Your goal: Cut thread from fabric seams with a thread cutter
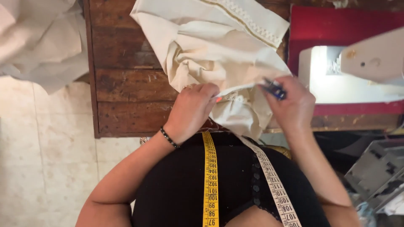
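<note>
Head view, looking down. The wooden desk (126,84) fills the upper middle of the view; beyond its left edge lie a pale tiled floor (46,159) and a heap of beige fabric (38,38). A white sewing machine (357,71) stands on a red mat (336,25) toward the desk's right edge. The cream cloth (214,46), trimmed with an embroidered band (248,21), spreads from the far edge to the near edge, where it is gathered between both hands. A yellow tape measure (209,180) hangs round the person's neck over a black top. The left hand (191,111), braceleted at the wrist, is clenched on a fold of the cloth at the near edge. The right hand (292,105) pinches a small blue tool (273,89), its tip touching the cloth; what kind of tool cannot be told. The step in hand appears to be working a seam or thread; the next move would call for keeping the fold taut and the tip steady.
</note>
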